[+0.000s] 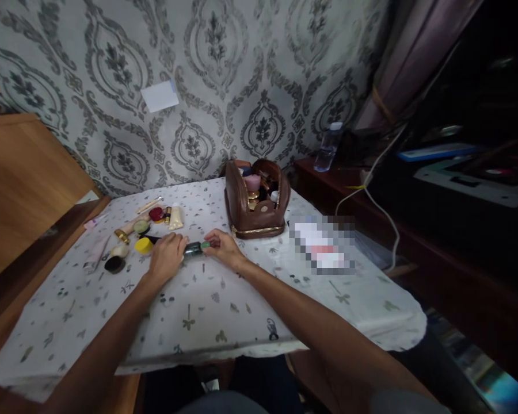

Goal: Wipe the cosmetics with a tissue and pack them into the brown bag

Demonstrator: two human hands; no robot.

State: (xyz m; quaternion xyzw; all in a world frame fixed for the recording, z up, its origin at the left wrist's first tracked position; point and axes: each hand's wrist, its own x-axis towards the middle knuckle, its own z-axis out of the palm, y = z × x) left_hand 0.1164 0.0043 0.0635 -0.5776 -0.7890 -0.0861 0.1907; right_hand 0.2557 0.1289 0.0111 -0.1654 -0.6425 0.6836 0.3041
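Lying on the tablecloth (207, 310) is a small dark bottle (193, 249) (green-tipped), my left hand (167, 259) curled closed over one end, my right hand (224, 247) pinching the other; a brown pouch (255, 201) stands just behind.

We're looking at a wall (224, 86) papered in grey damask, a pale paper note (159, 95) stuck on it. Below sits a table under a white cloth (207, 310) printed with small motifs. At left we've got a wooden panel (21, 178). On the right a mauve curtain (410, 63) hangs tied back, beside a dark wooden shelf (341, 178) with a water bottle (328, 146); that side lies in deep shadow.
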